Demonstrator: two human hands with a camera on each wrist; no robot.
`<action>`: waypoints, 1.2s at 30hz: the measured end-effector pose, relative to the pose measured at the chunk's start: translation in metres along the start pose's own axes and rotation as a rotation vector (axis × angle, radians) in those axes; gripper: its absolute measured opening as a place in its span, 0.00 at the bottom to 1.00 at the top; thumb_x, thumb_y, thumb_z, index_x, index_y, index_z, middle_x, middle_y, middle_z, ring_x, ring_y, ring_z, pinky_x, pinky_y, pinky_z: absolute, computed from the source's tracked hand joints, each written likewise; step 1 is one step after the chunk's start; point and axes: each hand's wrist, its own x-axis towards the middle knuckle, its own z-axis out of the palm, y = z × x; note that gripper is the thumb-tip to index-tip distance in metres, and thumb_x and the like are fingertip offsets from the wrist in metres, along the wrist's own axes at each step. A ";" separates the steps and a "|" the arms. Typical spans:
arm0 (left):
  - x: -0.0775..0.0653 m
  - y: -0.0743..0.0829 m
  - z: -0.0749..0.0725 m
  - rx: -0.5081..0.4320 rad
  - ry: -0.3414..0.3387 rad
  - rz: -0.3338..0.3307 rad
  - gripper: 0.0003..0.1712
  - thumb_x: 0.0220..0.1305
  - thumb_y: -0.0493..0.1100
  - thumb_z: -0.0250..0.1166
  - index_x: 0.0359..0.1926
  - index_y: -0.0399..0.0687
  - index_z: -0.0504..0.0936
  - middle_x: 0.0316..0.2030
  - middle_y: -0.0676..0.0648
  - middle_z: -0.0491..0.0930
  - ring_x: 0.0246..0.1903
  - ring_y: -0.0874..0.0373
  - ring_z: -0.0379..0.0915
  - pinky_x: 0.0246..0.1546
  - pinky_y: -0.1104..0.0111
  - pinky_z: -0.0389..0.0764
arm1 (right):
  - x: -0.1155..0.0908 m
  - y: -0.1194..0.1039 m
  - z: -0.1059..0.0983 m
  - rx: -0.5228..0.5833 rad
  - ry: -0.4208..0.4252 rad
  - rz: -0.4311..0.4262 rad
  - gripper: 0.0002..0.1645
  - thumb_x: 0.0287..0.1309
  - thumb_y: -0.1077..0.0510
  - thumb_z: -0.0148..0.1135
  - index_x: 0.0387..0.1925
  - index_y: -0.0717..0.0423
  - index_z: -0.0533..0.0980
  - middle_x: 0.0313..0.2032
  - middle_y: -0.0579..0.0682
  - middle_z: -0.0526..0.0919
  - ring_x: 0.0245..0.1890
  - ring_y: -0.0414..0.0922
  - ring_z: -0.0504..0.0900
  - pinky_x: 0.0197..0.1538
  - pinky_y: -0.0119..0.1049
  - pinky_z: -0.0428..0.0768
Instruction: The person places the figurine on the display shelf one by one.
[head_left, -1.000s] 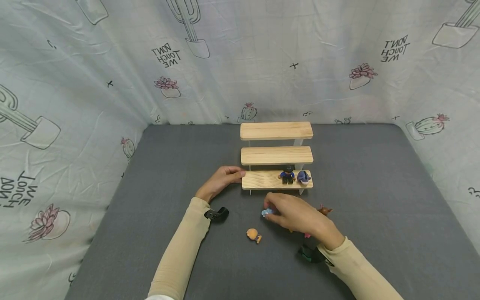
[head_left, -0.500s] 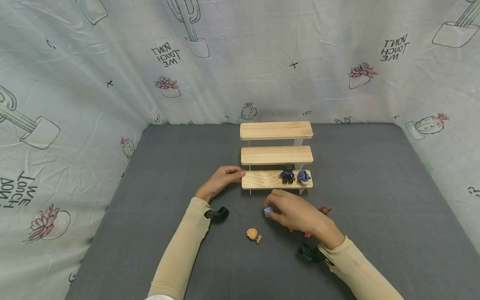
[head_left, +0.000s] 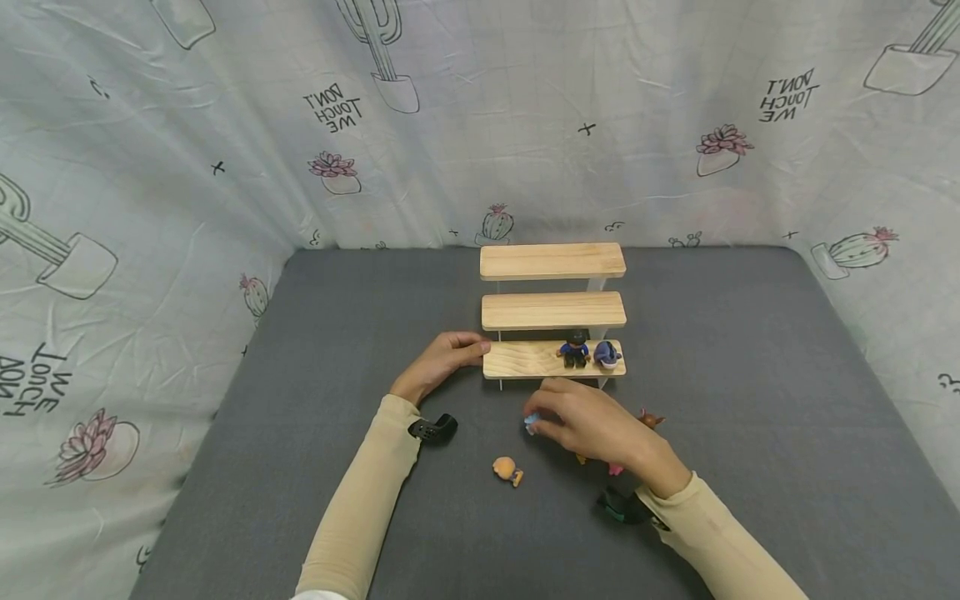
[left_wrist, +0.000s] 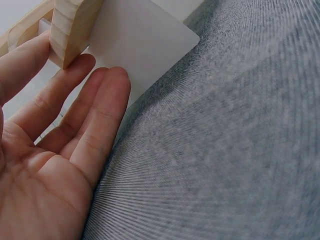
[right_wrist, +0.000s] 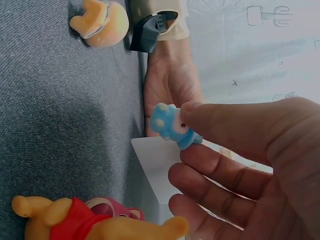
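My left hand [head_left: 442,362] pinches the left end of the lowest board of a three-tier wooden shelf [head_left: 517,361], thumb on top and fingers beneath. In the left wrist view, fingertips lie against the wooden board [left_wrist: 75,30] beside its white side panel [left_wrist: 145,45]. A small light-blue figurine [right_wrist: 167,122] with a pale face is pinched between the thumb and index finger of my right hand [head_left: 588,417]; it is tilted sideways in the right wrist view. Two figures stand on the lowest board: a black-capped one in blue [head_left: 575,353] and a purple-blue animal [head_left: 607,355].
An orange-headed figurine [head_left: 506,468] lies on the grey tabletop [head_left: 420,517]. Beneath my right hand are a yellow bear in a red shirt [right_wrist: 70,215] and a pink figure [right_wrist: 135,212]. A brown figure [head_left: 649,418] lies just beyond. Printed curtains [head_left: 525,167] surround the table.
My right hand has lifted the blue figurine slightly toward the shelf, and the figurine has turned a little in its fingers. The left hand stays put at the board's end.
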 end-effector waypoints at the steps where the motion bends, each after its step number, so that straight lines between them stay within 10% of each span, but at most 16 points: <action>1: 0.000 0.000 0.000 0.001 0.001 -0.002 0.23 0.71 0.47 0.64 0.56 0.32 0.82 0.55 0.39 0.83 0.49 0.60 0.83 0.59 0.62 0.82 | 0.000 0.000 0.000 0.008 -0.001 0.001 0.09 0.65 0.52 0.69 0.46 0.44 0.84 0.42 0.39 0.81 0.36 0.32 0.76 0.39 0.31 0.79; 22: -0.002 0.001 0.002 0.018 -0.003 0.021 0.23 0.72 0.48 0.63 0.57 0.34 0.82 0.57 0.37 0.81 0.51 0.57 0.83 0.60 0.61 0.81 | 0.007 -0.015 -0.033 0.083 0.046 -0.023 0.12 0.66 0.56 0.68 0.49 0.51 0.84 0.45 0.42 0.80 0.39 0.37 0.76 0.41 0.31 0.79; 36: -0.001 0.001 0.001 0.022 -0.013 0.030 0.22 0.73 0.47 0.62 0.57 0.34 0.82 0.56 0.36 0.82 0.51 0.57 0.83 0.60 0.60 0.82 | 0.017 -0.021 -0.073 0.022 0.276 0.011 0.10 0.64 0.52 0.70 0.46 0.45 0.84 0.44 0.41 0.82 0.44 0.38 0.77 0.44 0.39 0.80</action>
